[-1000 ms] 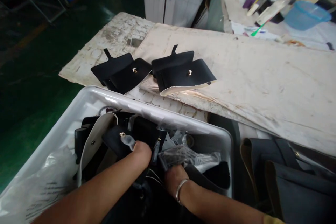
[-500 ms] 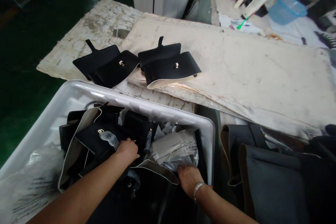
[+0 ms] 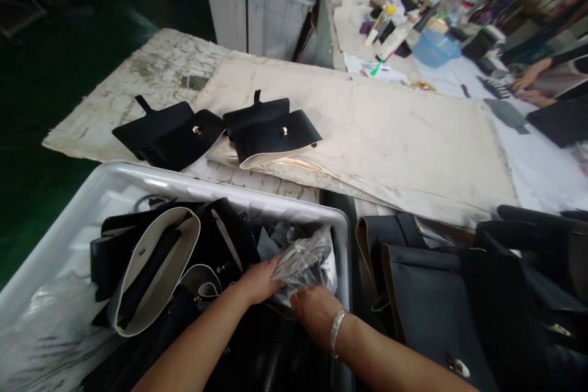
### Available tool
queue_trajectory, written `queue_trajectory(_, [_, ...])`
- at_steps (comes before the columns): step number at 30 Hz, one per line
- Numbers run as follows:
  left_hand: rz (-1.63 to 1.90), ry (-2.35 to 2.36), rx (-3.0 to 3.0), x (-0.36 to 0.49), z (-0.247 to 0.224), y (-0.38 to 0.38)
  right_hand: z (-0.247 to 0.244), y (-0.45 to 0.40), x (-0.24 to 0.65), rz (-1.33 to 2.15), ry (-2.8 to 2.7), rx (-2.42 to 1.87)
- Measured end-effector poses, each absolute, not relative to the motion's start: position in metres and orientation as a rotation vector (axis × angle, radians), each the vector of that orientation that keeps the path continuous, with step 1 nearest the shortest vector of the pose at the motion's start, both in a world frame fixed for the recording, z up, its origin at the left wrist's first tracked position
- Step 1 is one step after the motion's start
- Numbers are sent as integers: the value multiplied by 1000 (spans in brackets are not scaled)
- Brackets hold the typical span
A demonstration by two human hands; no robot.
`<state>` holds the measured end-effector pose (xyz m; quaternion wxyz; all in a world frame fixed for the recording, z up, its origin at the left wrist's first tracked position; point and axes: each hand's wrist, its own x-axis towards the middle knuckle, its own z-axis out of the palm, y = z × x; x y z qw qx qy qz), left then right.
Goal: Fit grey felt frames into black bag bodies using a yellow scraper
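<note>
Plastic bag [image 3: 312, 257], see-through and crumpled, down inside the right end of a white tub [image 3: 342, 214], close to its wall. Pinched at its left edge by the left hand [image 3: 260, 282], fingers drawn narrow on the film. Touched at its lower edge by the right hand [image 3: 316, 309], fingers curled and tips hidden; cannot tell whether gripping. Around the right wrist, a silver-coloured bracelet [image 3: 337, 332].

Below both hands, smooth black material [image 3: 271, 349], mostly in shadow. Left of them in the tub, a black pouch [image 3: 128, 282] with its mouth gaping, pale lining showing; farther left, a second, cloudy plastic bag [image 3: 55, 318] with dark print.

Beyond the tub, on a cloth-covered counter [image 3: 404, 141], two black flap pouches side by side, the left one [image 3: 168, 141] and the right one [image 3: 275, 135], flaps open, each with a gold-coloured fitting. Right of the tub, dark bags [image 3: 427, 294] close together. Farther off, a cluttered counter with a blue basin [image 3: 435, 49], and near it a co-worker's hands [image 3: 533, 82].
</note>
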<state>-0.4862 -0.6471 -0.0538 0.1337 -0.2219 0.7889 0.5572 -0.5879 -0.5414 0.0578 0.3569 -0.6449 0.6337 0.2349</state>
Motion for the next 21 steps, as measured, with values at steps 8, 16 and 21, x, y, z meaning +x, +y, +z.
queue_trajectory(8, [1963,2415,-941,-467,42,-669,202,-616,-635,-348,1632,-2251])
queue_trajectory(16, [2857,1867,-1583,-445,117,-664,229,-556,-709,-1379,1641,-828])
queue_trajectory(21, [3037,1740,-1473,-486,166,-660,236,-526,-672,-1383,1126,-856])
